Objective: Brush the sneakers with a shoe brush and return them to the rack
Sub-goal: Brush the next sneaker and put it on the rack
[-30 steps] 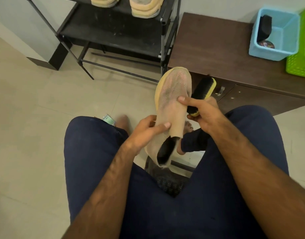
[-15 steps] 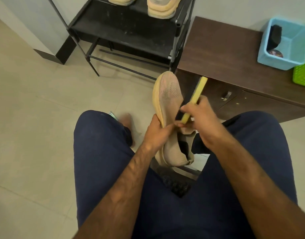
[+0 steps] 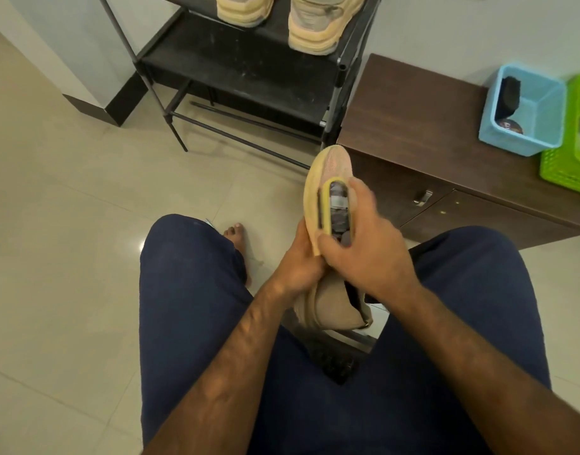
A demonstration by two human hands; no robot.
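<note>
Clasping sneaker [image 3: 328, 165] by its sole edge, left grip [image 3: 301, 261]; right grip [image 3: 370, 251] curled round brush [image 3: 334, 205], cabinet [image 3: 413, 126] near.

Soft, warm indoor light, moderately bright, fairly even. Faint diffuse shadows of rack [image 3: 249, 70] bars on floor tiles [image 3: 68, 192] just below rack. Small white glare spot on tile well below rack. Right hand [image 3: 364, 244] and brush [image 3: 334, 205], below-right of rack, motion-blurred. Wide-angle distortion tilts rack posts outward.
</note>
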